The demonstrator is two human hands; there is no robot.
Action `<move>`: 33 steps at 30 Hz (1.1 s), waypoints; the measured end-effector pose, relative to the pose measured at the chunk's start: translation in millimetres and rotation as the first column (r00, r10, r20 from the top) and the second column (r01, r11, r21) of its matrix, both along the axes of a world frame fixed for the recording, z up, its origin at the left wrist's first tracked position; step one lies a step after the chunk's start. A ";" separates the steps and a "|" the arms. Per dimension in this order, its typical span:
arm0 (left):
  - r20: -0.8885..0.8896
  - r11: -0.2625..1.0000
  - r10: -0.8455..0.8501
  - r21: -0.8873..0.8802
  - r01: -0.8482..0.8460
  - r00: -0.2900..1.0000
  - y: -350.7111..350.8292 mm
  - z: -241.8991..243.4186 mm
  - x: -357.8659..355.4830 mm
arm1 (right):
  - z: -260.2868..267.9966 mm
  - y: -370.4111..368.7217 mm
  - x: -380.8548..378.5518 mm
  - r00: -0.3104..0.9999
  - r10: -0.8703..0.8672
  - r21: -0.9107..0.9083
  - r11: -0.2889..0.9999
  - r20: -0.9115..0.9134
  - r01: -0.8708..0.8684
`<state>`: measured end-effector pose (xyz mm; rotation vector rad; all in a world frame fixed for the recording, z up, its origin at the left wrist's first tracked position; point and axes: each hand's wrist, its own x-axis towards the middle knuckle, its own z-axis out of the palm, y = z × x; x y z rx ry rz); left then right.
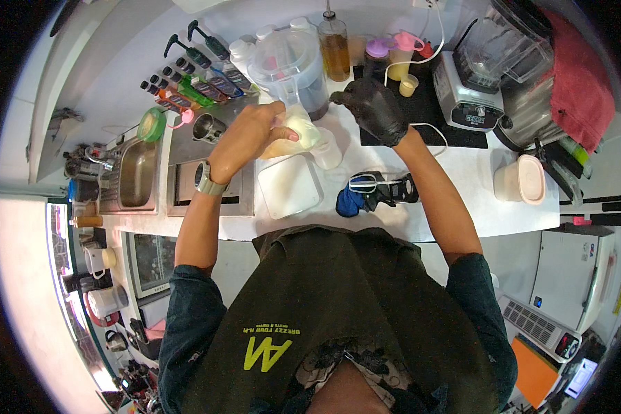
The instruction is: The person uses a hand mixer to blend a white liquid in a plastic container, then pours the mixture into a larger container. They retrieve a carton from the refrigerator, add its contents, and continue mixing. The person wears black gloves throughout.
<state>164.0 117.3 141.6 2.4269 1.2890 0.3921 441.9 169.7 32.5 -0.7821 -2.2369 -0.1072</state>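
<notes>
My bare left hand [259, 127], with a watch on the wrist, grips a clear plastic bag [304, 130] with pale, creamy-looking contents. The bag is tilted over the counter beside a translucent plastic cup [327, 151]. A flat white kitchen scale [289, 187] lies just in front of them. My right hand [376, 111], in a black glove, hovers right of a large clear pitcher [290, 64]. Its fingers are bunched, and whether anything is between them is hidden. Below that hand rests a blue and black bundle [359, 199] with a pale loop-shaped utensil [365, 183] on it.
Syrup bottles [186, 85] and a metal cup [208, 128] stand at the left, by a sink [134, 176]. An amber-filled bottle [335, 49], capped bottles [401, 52] and a small cup [408, 85] line the back. At right are a blender [468, 98] and a lidded tub [515, 178].
</notes>
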 end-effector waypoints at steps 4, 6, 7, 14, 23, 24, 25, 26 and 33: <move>-0.012 1.000 -0.016 0.022 0.016 1.000 2.9 -1.8 0.5 | -6.9 -14.7 -23.1 0.983 -0.014 -0.011 1.000 0.181 0.017; -0.006 1.000 -0.016 0.015 0.017 1.000 3.3 -2.5 0.4 | -12.8 -15.8 -23.4 0.990 0.074 -0.035 0.997 0.118 -0.070; -0.006 1.000 -0.015 0.004 0.015 1.000 3.5 -2.7 0.3 | -14.8 -16.2 -22.7 0.989 0.117 -0.044 0.993 0.086 -0.113; -0.004 0.999 -0.030 -0.025 0.030 1.000 -0.6 -0.6 1.8 | 9.8 -8.7 1.0 1.000 0.016 -0.009 1.000 0.011 -0.016; -0.007 1.000 -0.012 0.023 0.012 1.000 -0.9 -0.5 0.3 | -1.6 -24.9 -8.7 0.988 0.078 -0.034 0.997 0.131 -0.074; -0.010 1.000 -0.013 0.005 0.013 1.000 -1.3 0.2 0.5 | 4.2 -25.6 -3.2 0.992 0.059 -0.047 0.997 0.111 -0.055; -0.013 1.000 -0.013 -0.013 0.013 1.000 -1.8 2.1 1.0 | 10.8 -26.4 -0.1 0.995 0.041 -0.060 0.998 0.091 -0.035; -0.015 0.999 -0.014 -0.032 0.013 1.000 -2.2 2.9 1.1 | 17.6 -30.2 0.9 0.995 0.013 -0.079 0.997 0.095 -0.006; -0.042 0.999 -0.023 0.023 0.024 0.999 4.3 -1.9 2.6 | -17.1 -27.9 11.9 0.981 0.050 -0.039 0.998 0.189 -0.044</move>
